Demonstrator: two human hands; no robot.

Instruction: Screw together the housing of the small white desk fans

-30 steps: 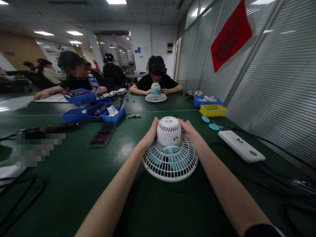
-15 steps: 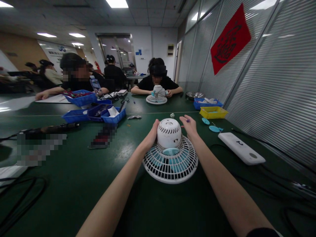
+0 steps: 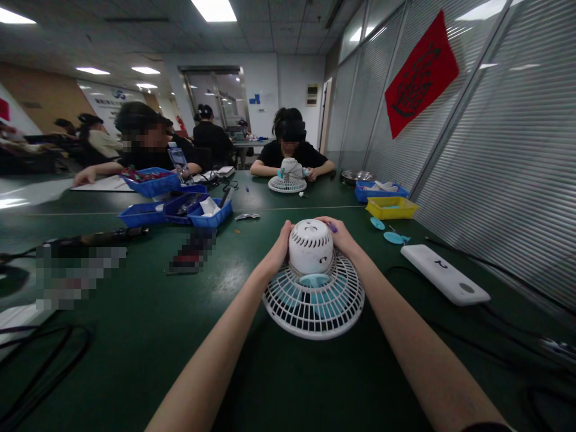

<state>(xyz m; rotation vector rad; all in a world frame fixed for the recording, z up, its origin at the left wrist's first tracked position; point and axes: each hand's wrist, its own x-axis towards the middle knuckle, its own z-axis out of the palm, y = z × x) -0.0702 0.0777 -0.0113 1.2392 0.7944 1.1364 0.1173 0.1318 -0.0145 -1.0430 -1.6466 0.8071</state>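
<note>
A small fan (image 3: 311, 247) lies grille-down on the green table, its white motor housing upward and light-blue blades showing through the white grille (image 3: 315, 327). My left hand (image 3: 279, 251) is wrapped against the left side of the housing. On the far right side, my right hand (image 3: 338, 237) is closed beside the housing, its fingertips partly hidden behind it. A small purple thing (image 3: 332, 227) shows at its fingers; its kind is unclear. Farther back, a small whitish piece (image 3: 302, 194) lies near another person's fan (image 3: 288, 183).
Blue bins (image 3: 211, 217) with parts stand to the left. On the right are a yellow bin (image 3: 391, 209), light-blue round pieces (image 3: 395, 238) and a white power bank (image 3: 443, 273) with cables. Across the table, a person (image 3: 290, 153) handles a similar fan.
My right hand has come in from beside the fan to its housing, with the purple thing. The whitish piece behind the fan now appears farther away. My left hand stays on the housing.
</note>
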